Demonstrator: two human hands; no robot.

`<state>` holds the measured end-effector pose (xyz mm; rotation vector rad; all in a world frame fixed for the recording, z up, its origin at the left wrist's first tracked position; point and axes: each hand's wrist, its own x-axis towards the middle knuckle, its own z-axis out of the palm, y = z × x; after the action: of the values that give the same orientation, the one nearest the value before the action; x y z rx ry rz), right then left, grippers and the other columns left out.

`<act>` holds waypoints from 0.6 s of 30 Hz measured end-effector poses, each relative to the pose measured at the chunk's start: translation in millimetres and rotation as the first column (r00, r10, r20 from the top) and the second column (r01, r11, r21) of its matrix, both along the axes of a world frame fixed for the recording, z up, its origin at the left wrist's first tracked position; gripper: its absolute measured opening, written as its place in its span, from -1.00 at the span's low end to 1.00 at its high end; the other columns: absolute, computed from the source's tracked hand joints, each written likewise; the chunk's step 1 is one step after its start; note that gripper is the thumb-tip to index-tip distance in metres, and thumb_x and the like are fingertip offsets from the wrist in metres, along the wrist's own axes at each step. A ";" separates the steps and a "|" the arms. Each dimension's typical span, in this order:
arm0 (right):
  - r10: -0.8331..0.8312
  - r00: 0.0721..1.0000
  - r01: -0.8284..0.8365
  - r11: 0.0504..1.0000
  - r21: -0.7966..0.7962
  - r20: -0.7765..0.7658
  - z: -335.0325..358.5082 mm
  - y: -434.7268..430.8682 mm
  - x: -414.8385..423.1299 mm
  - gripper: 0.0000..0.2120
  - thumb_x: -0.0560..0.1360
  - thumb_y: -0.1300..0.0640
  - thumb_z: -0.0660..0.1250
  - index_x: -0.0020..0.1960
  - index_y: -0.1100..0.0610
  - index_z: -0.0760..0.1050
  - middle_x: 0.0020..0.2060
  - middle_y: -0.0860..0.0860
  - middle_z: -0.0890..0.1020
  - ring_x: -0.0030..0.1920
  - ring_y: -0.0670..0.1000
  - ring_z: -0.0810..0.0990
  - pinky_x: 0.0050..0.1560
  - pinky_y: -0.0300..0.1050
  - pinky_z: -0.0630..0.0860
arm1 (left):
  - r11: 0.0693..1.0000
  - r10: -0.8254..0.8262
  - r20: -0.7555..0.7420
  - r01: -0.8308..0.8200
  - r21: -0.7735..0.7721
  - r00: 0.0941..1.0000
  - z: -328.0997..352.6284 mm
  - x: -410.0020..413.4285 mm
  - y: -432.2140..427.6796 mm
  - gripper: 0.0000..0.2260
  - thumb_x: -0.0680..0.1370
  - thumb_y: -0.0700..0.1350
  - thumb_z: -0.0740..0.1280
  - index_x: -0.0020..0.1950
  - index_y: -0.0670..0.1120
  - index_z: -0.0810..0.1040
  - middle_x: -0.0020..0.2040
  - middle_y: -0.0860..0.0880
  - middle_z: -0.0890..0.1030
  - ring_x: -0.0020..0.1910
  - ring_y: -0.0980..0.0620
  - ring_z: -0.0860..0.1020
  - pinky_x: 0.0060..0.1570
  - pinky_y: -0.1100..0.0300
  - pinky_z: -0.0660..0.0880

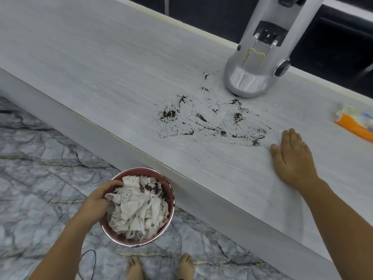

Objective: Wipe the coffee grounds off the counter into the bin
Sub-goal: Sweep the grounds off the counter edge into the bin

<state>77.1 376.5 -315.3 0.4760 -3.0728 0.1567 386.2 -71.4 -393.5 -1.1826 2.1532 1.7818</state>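
Left hand [99, 201] gripping bin [170, 190] rim, right hand [292, 158] flat, perhaps on tissue, beside grounds [212, 120]

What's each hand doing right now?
Left hand: closed on the bin rim, holding it by the counter edge.
Right hand: open, flat, pressing a tissue onto the counter.

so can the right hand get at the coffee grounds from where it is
Probably yes. The right hand lies flat on a tissue at the edge of the coffee grounds, with only bare counter between; the grinder stands behind the spill.
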 end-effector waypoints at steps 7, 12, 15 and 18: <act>0.059 0.998 -0.061 0.997 0.051 0.034 1.0 -24.3 -29.5 -0.27 0.60 -0.28 -0.21 0.57 0.19 0.02 0.58 0.20 0.07 0.58 0.20 0.03 0.54 0.19 0.02 | 1.000 0.010 0.011 -0.010 0.007 1.000 2.2 -1.2 -4.0 -0.30 0.27 -0.62 0.13 0.10 0.04 0.65 0.18 0.06 0.58 0.20 -0.06 0.50 -0.02 0.09 0.54; 0.136 0.989 -0.138 0.989 0.047 0.052 0.9 -73.2 -37.3 -0.27 0.61 -0.29 -0.22 0.58 0.18 0.00 0.59 0.18 0.04 0.59 0.16 -0.01 0.55 0.16 0.00 | 0.998 0.012 -0.027 -0.011 0.067 1.000 5.2 -3.1 -2.6 -0.34 0.30 -0.63 0.08 0.10 -0.03 0.63 0.14 0.01 0.59 0.10 0.03 0.53 -0.14 0.19 0.52; 0.166 0.985 -0.168 0.985 0.043 0.057 0.7 -105.8 -40.3 -0.27 0.60 -0.29 -0.23 0.59 0.18 0.00 0.60 0.17 0.03 0.59 0.15 -0.01 0.55 0.14 -0.02 | 0.996 0.003 -0.035 0.000 0.087 0.999 2.3 0.9 -6.4 -0.37 0.24 -0.53 0.14 0.06 0.03 0.66 0.18 -0.03 0.61 0.16 -0.04 0.54 -0.04 0.07 0.57; 0.186 0.981 -0.188 0.982 0.032 0.063 2.3 -137.6 -43.3 -0.27 0.60 -0.28 -0.22 0.59 0.19 -0.01 0.60 0.16 0.03 0.59 0.15 -0.02 0.55 0.14 -0.02 | 0.996 -0.011 -0.035 0.014 0.086 0.999 2.3 3.8 -10.5 -0.36 0.15 -0.41 0.16 0.04 0.10 0.67 0.17 -0.03 0.63 0.15 -0.03 0.57 0.07 -0.09 0.58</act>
<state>33.7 238.9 -313.0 0.7770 -3.0898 0.1186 390.1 -81.9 -391.2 -1.1243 2.0740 1.8832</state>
